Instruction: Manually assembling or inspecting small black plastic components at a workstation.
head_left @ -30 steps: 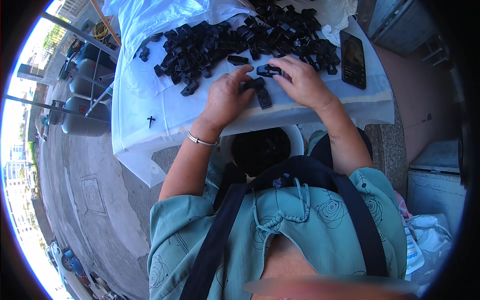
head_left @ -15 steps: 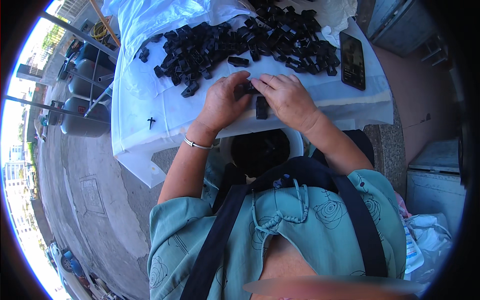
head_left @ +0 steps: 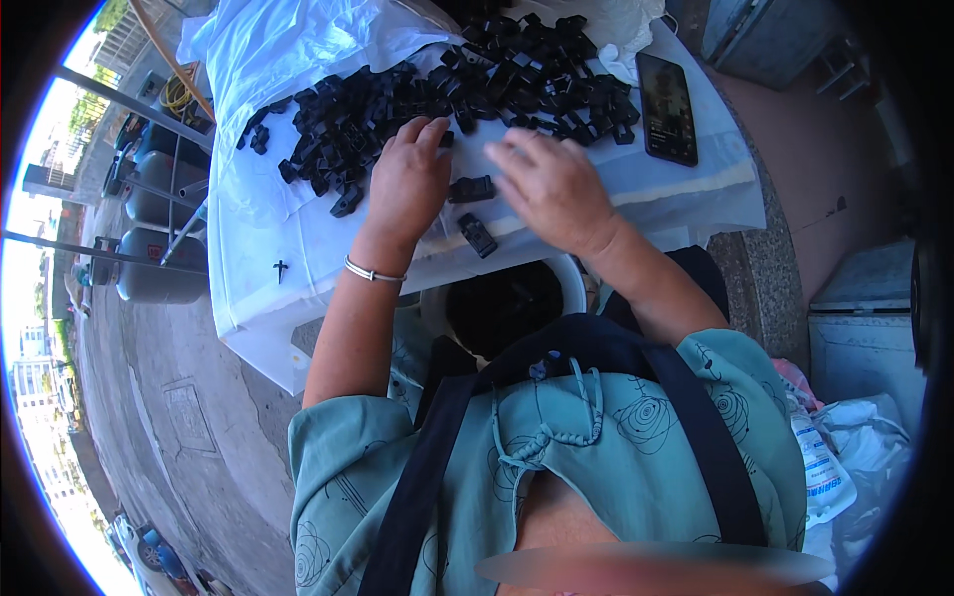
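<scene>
Black, oblong, blocky pc (head_left: pixel 471 189) lies nr R hand (head_left: pixel 555 192).

Grey floor (head_left: pixel 224 407) left, pinkish floor (head_left: pixel 795 174) right

Small black blocky plastic parts (head_left: pixel 388 99), 11 to 1 o'clock: hard, smooth faces, semi-gloss. White sheet table cover (head_left: pixel 328 248), 10 to 2: thin plastic, smooth, light sheen. Translucent white film bag (head_left: pixel 298 50), 11: crinkled, glossy. Black rectangular phone (head_left: pixel 668 109), 1 to 2: smooth, glassy front. Thin silver bangle (head_left: pixel 373 271), 10: shiny metal. Loose teal printed top (head_left: pixel 586 452), 6: matt cloth; navy straps (head_left: pixel 708 437), matt fabric. Grey concrete ground (head_left: pixel 199 348), 8: rough, matt.
</scene>
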Demonstrator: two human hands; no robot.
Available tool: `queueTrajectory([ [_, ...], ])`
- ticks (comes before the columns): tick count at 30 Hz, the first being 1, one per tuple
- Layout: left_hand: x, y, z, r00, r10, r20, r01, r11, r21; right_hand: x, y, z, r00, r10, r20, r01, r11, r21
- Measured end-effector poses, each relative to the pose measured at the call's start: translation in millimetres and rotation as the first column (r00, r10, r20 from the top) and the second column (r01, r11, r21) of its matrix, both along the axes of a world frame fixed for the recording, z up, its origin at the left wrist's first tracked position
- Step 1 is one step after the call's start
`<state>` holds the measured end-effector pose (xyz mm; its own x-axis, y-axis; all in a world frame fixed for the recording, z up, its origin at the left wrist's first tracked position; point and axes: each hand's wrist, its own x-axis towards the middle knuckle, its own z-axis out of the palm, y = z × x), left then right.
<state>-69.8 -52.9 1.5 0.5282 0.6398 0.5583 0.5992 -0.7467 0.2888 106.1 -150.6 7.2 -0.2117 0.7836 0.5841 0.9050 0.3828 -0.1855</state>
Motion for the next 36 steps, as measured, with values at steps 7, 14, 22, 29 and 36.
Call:
queueTrajectory([
  [7, 1, 0, 4, 0.995, -0.002, -0.096, -0.018, 0.979, -0.201, 33, 29, -7, 0.925, -0.316, 0.209, 0.345, 0.931, -0.121],
  [14, -15, -9, 6, 0.931, 0.047, 0.362, 0.24, 0.668, -0.705, 14, 22, -4, 0.932, -0.042, -0.359, -0.035, 0.978, -0.205],
  [22, -15, -1, -8, 1.0, 0.012, 0.007, -0.01, 0.972, -0.235, 15, 26, -15, 0.979, 0.122, -0.164, -0.129, 0.991, -0.032],
  [29, -19, -24, 13, 0.997, 0.007, 0.076, 0.023, 0.92, -0.391, 9, 15, 1, 0.984, -0.148, -0.104, 0.088, 0.894, -0.44],
  [36, -23, -3, -4, 0.995, -0.032, 0.091, 0.05, 0.978, -0.203, 16, 18, -7, 0.995, -0.009, -0.099, -0.019, 0.961, -0.274],
])
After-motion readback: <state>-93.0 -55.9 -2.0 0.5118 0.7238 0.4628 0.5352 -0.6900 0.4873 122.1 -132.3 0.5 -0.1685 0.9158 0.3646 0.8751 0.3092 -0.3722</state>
